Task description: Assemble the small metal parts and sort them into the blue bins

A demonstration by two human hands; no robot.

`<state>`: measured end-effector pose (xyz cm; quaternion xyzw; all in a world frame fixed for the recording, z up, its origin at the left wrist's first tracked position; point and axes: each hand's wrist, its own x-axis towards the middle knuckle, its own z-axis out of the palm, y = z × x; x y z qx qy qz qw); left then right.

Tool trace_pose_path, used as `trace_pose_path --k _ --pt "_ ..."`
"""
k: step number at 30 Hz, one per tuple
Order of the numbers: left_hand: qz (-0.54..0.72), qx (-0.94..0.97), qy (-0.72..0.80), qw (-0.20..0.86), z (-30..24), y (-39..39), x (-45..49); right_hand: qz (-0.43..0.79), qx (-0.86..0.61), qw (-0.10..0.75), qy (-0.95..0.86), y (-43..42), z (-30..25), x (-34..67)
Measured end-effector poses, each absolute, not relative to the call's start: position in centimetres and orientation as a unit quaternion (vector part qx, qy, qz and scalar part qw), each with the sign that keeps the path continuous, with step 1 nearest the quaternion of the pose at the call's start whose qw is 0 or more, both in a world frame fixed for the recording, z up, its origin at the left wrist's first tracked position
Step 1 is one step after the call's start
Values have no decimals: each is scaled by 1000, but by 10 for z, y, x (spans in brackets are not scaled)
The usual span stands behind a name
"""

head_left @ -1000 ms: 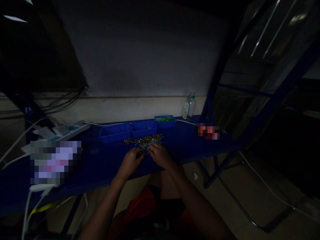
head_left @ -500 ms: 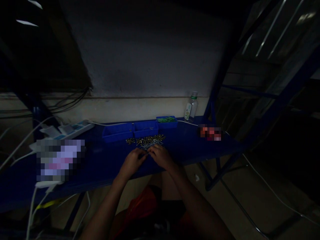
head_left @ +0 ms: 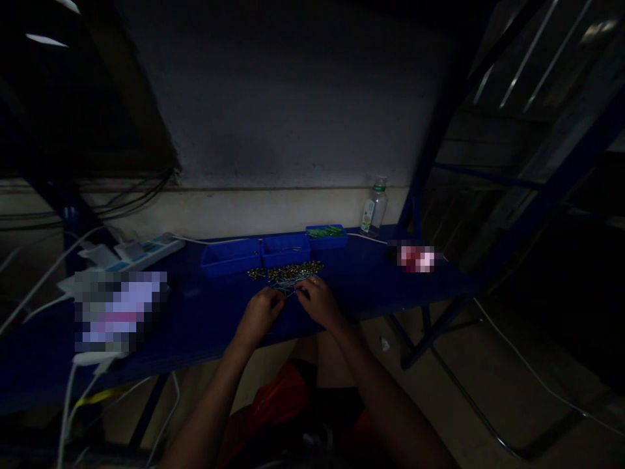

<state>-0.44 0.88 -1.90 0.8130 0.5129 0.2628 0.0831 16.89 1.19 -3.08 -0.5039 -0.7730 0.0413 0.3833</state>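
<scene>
Close to the front of the blue table (head_left: 195, 312), my left hand (head_left: 262, 315) is closed, thumb and fingers pressed together. What lies in its pinch is too small and dark to make out. To its right, my right hand (head_left: 318, 302) curls its fingers at the edge of a pile of thin silvery metal rods (head_left: 288, 283). Whether a rod is between those fingertips cannot be made out. Just behind the rods lies a heap of small brass-coloured metal pieces (head_left: 293, 270), with a smaller cluster at its left end.
Behind the heap stand two blue bins (head_left: 232, 255) and a blue box (head_left: 326, 238) of green items. A clear bottle (head_left: 375, 207) is at the back right. On the left lie a power strip (head_left: 146, 255), white cables and a blurred-out object (head_left: 122, 312); another blurred object (head_left: 416, 257) sits right.
My hands have drawn apart slightly: the left has shifted a little left and the right a little right and away from me. The pile stays in place.
</scene>
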Motion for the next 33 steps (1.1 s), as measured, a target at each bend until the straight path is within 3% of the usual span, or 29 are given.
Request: trace_pose_path --k 9,19,33 --pt "303 803 504 93 -18 8 -5 -40 -653 327 -682 5 -31 164" --pt "306 795 498 161 -8 0 -3 19 -529 343 -776 9 -32 168" --pt "284 801 505 151 -7 -1 -3 116 -456 419 -777 8 -31 171"
